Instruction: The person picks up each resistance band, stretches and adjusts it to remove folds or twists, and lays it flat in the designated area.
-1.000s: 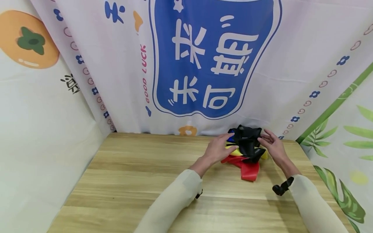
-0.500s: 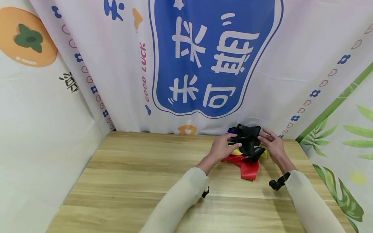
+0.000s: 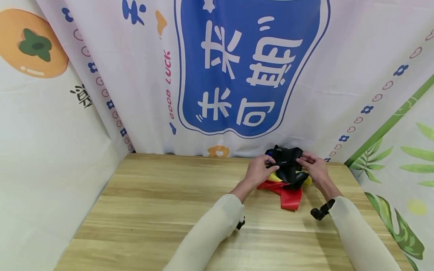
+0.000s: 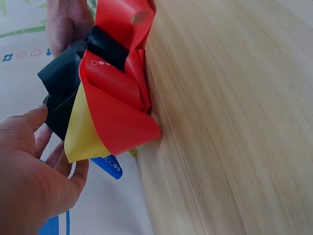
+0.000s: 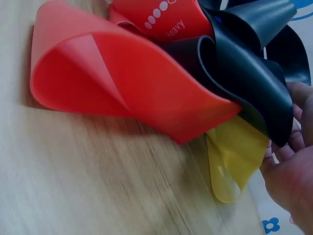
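Observation:
A tangled heap of resistance loop bands lies at the table's back right. On top is a black resistance band [image 3: 287,156]. Beneath it show a yellow band [image 4: 84,134], a red band [image 5: 171,93] printed "Heavy", and a blue band [image 4: 108,165]. My left hand [image 3: 257,172] holds the left side of the black band, its thumb on the near face and fingers partly hidden behind. From the right, my right hand [image 3: 315,167] grips the black band's edge between thumb and fingers. A red loop trails toward the front of the table.
The wooden table [image 3: 162,203] ends at the back against a white hanging cloth [image 3: 149,124] with blue printed lettering. Printed cloths also hang along the left and right sides. A black strap device [image 3: 320,212] sits on the right wrist.
Both hands have closed in on the black band; the left has shifted slightly right, the right slightly left onto its edge. The top of the black band has shifted a little. The red loop stays put.

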